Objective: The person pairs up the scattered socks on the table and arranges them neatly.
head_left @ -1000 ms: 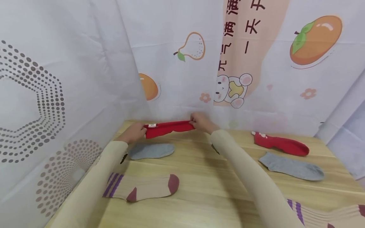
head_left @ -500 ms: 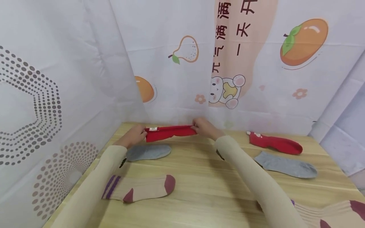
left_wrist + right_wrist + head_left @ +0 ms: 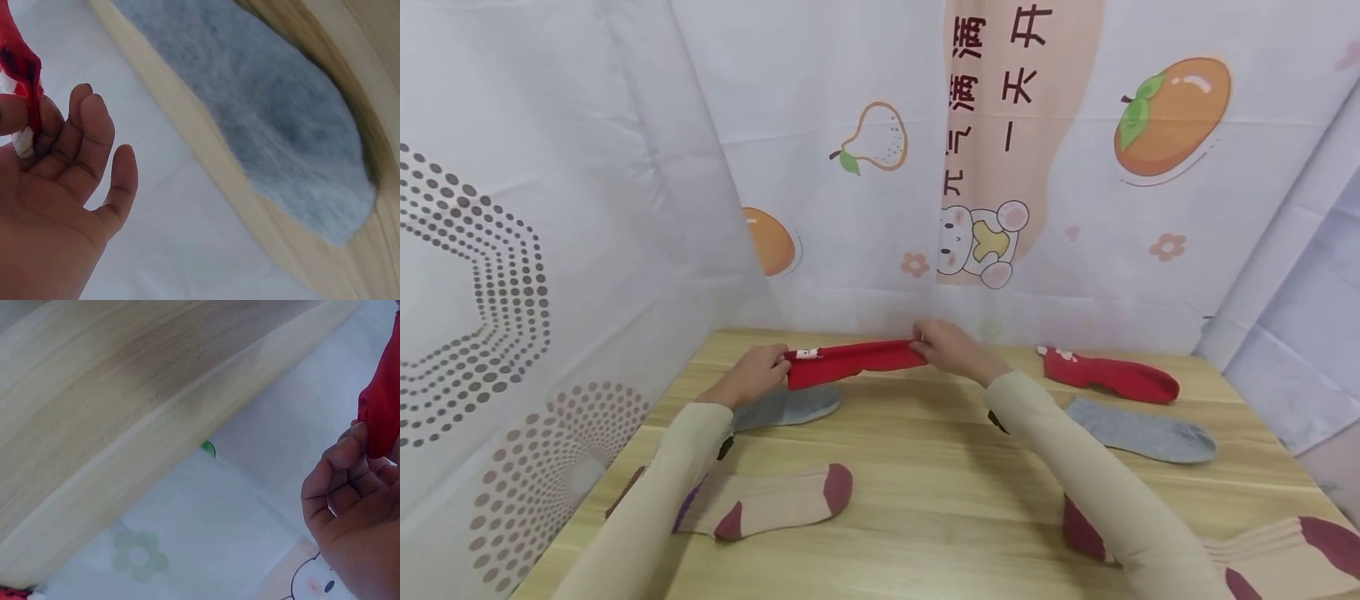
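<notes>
A red sock [image 3: 854,358] with a white patch near its cuff is stretched between both hands at the table's far edge. My left hand [image 3: 751,374] pinches the cuff end; in the left wrist view that hand [image 3: 69,181] has thumb and forefinger on the red cloth, its other fingers loosely bent. The toe end is pinched by my right hand [image 3: 951,350], seen also in the right wrist view, where the red sock [image 3: 384,400] hangs from the fingertips. Just below the left hand lies a grey sock [image 3: 793,406], partly hidden by the hand and red sock.
A beige sock [image 3: 782,502] with maroon heel and toe lies at the near left. On the right lie another red sock [image 3: 1108,375], a grey sock [image 3: 1142,431] and a beige sock [image 3: 1270,554] partly behind the right sleeve. White printed curtains [image 3: 820,300] border the wooden table [image 3: 925,483].
The head view has shifted, so the scene sits farther left and the far table edge lower. Both hands keep the red sock stretched, now closer to me and covering more of the left grey sock.
</notes>
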`<control>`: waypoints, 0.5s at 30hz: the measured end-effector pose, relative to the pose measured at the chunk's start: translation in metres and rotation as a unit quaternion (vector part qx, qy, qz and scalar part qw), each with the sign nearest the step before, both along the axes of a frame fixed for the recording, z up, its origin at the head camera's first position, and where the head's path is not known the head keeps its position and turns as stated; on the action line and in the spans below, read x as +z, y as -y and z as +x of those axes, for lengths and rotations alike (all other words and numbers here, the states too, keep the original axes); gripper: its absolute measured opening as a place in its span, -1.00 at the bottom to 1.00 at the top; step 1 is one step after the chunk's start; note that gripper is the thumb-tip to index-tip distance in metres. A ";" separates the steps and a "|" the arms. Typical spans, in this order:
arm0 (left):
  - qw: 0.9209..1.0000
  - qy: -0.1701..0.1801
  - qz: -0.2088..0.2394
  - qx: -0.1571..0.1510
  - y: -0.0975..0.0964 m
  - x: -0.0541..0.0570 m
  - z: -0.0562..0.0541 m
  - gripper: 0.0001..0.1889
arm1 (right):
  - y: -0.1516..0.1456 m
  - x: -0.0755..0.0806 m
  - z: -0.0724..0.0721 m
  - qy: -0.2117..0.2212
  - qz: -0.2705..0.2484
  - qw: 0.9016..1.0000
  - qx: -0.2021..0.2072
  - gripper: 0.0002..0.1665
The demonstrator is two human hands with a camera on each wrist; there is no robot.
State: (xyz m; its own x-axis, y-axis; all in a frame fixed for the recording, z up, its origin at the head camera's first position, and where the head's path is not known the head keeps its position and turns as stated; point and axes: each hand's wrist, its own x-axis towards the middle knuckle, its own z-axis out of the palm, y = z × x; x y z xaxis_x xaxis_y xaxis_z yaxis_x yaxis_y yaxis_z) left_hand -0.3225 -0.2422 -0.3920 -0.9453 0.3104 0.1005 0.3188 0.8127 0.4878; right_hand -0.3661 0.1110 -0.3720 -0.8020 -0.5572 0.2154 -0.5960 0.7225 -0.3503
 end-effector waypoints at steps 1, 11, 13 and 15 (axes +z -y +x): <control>1.000 0.001 0.004 -0.003 -0.003 0.001 0.001 -0.84 | -0.003 0.001 0.002 -0.001 0.000 1.000 -0.001 -0.85; 0.998 -0.050 -0.004 -0.032 -0.021 0.004 0.012 -0.80 | -0.027 0.004 0.024 0.027 -0.007 0.999 -0.015 -0.91; 0.998 -0.054 -0.010 -0.038 -0.025 0.002 0.015 -0.79 | -0.032 0.001 0.027 0.024 -0.004 1.000 -0.014 -0.91; 0.998 -0.052 -0.011 -0.044 -0.030 0.001 0.017 -0.78 | -0.038 -0.002 0.030 0.016 -0.003 1.000 -0.015 -0.91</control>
